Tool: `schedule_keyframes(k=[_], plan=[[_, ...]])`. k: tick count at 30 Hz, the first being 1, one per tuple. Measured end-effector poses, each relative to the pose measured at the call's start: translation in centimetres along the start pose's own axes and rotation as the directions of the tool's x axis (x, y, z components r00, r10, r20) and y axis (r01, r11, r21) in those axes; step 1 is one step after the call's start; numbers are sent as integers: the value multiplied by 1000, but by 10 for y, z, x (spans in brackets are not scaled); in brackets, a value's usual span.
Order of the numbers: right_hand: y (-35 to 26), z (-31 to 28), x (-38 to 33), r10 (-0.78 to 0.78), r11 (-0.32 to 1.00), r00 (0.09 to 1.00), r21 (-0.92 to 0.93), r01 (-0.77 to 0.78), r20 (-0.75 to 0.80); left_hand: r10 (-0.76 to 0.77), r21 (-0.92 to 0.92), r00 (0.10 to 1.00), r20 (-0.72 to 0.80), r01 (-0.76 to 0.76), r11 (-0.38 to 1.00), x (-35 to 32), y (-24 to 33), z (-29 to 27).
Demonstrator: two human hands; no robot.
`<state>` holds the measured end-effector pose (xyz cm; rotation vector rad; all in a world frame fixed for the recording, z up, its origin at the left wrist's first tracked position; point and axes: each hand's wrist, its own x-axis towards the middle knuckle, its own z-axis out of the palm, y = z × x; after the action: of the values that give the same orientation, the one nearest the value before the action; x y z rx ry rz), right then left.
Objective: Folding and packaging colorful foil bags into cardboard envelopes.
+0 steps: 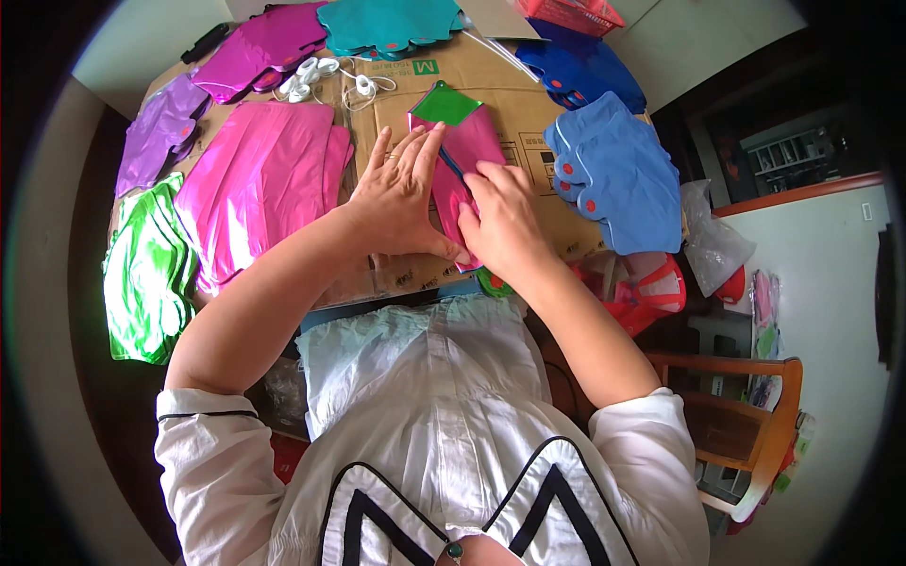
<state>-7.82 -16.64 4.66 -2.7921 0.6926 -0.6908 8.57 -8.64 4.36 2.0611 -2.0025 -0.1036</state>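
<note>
A shiny pink sheet with a green diamond-shaped end lies in front of me on flattened cardboard. My left hand rests along its left side, fingers stretched and thumb reaching toward the near end. On the sheet's right side, my right hand is closed with curled fingers. A thin dark blue strip runs across the pink between the left fingertips and the right hand. Whether it is a stick or an edging, I cannot tell. What the right fingers pinch is hidden.
Pink sheets, a green pile and purple pieces lie left. Magenta, teal and dark blue piles line the far edge beside white cord. Light blue pieces and a wooden chair are right.
</note>
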Motion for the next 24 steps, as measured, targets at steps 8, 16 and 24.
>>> schedule_keyframes(k=[8, 16, 24], plan=[[0, 12, -24, -87, 978, 996, 187, 87, -7, 39, -31, 999, -35, -40, 999, -1, -4, 5], [-10, 19, -19, -37, 958, 999, 286, 28, 29, 66, -15, 996, -56, -67, 998, 0, -5, 5], [-11, 20, -18, -23, 944, 1000, 330, 19, 9, 178, 113, 978, -112, -165, 980, -1, -7, 9]])
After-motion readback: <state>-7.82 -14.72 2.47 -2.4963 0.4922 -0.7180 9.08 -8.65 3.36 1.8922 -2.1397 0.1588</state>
